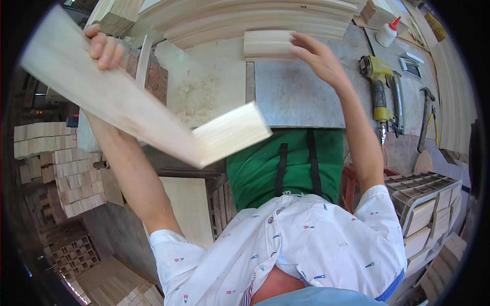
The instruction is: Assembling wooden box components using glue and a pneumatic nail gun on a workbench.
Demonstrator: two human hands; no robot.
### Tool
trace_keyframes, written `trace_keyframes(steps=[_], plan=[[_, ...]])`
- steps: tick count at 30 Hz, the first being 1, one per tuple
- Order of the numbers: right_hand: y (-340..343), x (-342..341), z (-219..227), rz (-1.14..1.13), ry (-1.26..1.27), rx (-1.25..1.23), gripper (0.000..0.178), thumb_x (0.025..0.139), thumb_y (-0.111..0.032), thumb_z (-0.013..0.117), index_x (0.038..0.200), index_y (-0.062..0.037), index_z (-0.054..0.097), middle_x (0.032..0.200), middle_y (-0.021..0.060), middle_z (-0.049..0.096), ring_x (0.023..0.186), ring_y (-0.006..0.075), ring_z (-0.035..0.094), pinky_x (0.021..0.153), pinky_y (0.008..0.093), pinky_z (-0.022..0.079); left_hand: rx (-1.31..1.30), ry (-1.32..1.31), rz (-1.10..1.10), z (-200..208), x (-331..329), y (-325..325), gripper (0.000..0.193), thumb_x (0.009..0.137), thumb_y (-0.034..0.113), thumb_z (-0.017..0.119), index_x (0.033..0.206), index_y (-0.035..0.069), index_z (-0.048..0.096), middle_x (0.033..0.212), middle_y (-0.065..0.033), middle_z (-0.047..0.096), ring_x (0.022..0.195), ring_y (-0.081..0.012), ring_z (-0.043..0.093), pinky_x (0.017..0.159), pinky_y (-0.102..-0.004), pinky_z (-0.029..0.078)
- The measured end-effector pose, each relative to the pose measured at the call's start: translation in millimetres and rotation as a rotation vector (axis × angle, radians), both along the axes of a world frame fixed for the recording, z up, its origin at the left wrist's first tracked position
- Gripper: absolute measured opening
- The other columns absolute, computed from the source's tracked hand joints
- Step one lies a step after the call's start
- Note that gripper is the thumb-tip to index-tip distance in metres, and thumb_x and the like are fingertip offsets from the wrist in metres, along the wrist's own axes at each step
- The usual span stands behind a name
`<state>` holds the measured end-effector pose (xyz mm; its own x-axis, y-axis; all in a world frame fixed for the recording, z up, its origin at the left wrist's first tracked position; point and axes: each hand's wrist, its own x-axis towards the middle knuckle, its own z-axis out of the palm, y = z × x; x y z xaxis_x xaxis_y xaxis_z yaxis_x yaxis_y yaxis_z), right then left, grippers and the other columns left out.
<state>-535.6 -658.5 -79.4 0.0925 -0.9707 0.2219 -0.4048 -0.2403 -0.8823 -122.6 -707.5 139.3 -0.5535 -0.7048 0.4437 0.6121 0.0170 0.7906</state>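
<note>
Workshop worktop [301, 94], with an L-shaped wooden piece [148, 109] raised over its left side and near edge.

Made of a long pale board meeting a short one at a corner, the piece is motion-blurred; the left hand [106, 51] has its fingers curled firmly over the long board's edge. Toward the worktop's far edge lies a small wooden block [268, 45]; the right hand [317, 57], partly open, has thumb and fingertips at its right end, though I cannot tell whether they grip it. Long boards [245, 18] are stacked along the far edge. On the right side are a white bottle [386, 35] with a red cap, a yellow-and-black nail gun [378, 84] and, nearer the right edge, a hammer [423, 120]. Beyond the worktop's left edge, wood blocks [76, 181] stand piled.
</note>
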Motion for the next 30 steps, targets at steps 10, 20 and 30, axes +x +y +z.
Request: trace_keyframes(steps=[10, 20, 30], plan=[[205.7, -12.1, -42.6, -0.193, -0.864, 0.108, 0.059, 0.099, -0.033, 0.067, 0.141, 0.0057, 0.052, 0.130, 0.0146, 0.065, 0.127, 0.0239, 0.059, 0.103, 0.0401, 0.048, 0.175, 0.548, -0.101, -142.0, -130.4, -17.4, 0.037, 0.103, 0.037, 0.049, 0.107, 0.006, 0.068, 0.067, 0.0012, 0.054, 0.057, -0.0144, 0.049, 0.057, -0.0304, 0.040], [197.1, -56.3, -42.5, -0.825, -0.262, -0.040, 0.024, 0.103, -0.015, 0.062, 0.114, 0.0064, 0.068, 0.099, 0.0039, 0.070, 0.088, 0.0098, 0.058, 0.079, 0.0268, 0.048, 0.710, 0.091, 0.613, -269.3, -179.7, 125.1, 0.031, 0.104, 0.009, 0.051, 0.133, -0.003, 0.053, 0.128, -0.0168, 0.063, 0.115, -0.0359, 0.065, 0.106, -0.0510, 0.051], [154.8, -66.2, -60.2, -0.814, -0.050, -0.128, 0.018, 0.100, -0.014, 0.062, 0.097, 0.0033, 0.066, 0.076, 0.0097, 0.066, 0.070, 0.0131, 0.055, 0.065, 0.0325, 0.046, 0.824, -0.564, 0.131, -292.9, -102.6, 128.7, 0.035, 0.106, 0.028, 0.056, 0.117, -0.005, 0.060, 0.110, -0.0233, 0.073, 0.094, -0.0292, 0.075, 0.076, -0.0365, 0.063]])
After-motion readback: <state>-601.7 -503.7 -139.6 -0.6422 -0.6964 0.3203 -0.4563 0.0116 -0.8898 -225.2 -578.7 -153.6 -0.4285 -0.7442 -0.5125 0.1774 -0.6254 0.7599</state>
